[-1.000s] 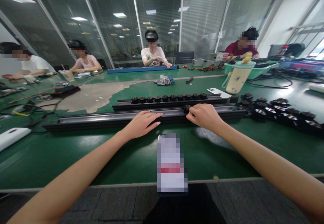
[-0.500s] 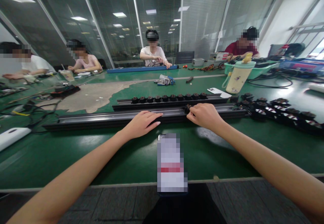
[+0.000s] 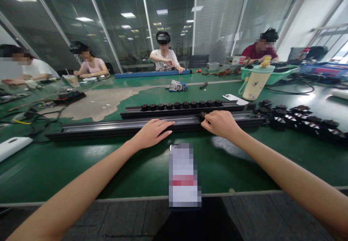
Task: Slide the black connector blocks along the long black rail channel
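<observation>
A long black metal rail (image 3: 108,127) lies across the green table in front of me. My left hand (image 3: 151,133) rests flat on the rail's near edge, fingers stretched out. My right hand (image 3: 220,124) is closed in a pinch on a small black round part (image 3: 201,116) sitting in the rail. Behind it lies a second black rail (image 3: 136,112) carrying a row of several similar black parts (image 3: 181,105).
A phone (image 3: 184,175) lies at the table's near edge between my arms. A heap of black parts (image 3: 301,122) sits at the right, a pale bottle (image 3: 255,83) behind it. Cables (image 3: 24,119) and a white device (image 3: 12,147) lie at the left. Several other people sit around the table.
My hands stay almost still; the right hand has shifted very slightly on the small part. The person in pink at the far left has moved her head a little.
</observation>
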Tool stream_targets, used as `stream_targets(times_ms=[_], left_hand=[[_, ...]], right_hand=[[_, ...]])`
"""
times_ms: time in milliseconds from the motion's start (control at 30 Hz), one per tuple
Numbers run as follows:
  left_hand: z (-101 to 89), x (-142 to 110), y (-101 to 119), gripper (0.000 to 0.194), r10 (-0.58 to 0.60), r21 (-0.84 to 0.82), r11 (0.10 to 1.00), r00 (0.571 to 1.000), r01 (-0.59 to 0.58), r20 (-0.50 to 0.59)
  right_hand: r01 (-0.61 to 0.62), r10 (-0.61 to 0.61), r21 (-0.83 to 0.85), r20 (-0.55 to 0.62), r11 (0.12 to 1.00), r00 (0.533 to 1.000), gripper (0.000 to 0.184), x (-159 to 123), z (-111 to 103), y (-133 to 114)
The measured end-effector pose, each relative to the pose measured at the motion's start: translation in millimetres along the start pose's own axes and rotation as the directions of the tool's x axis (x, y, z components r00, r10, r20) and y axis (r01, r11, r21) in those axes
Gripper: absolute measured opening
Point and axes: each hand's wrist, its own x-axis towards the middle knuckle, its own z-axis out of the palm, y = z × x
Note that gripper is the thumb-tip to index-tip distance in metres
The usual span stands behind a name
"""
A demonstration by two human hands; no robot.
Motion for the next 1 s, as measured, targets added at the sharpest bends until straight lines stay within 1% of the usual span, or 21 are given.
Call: stream_targets(times_ms=[433, 1000], left_hand=[[0.2, -0.1, 0.0, 0.052, 0.006, -0.002, 1.000, 1.000, -0.006, -0.010], [0.1, -0.5, -0.3, 0.051, 0.001, -0.007, 1.000, 1.000, -0.001, -0.010]], right_hand=[[-0.047, 0.048, -0.018, 0.043, 0.999, 0.998, 0.040, 0.7, -1.8, 4.2], [-0.077, 0.078, -0.019, 0.047, 0.997, 0.996, 0.039, 0.9, 0.5, 5.8]])
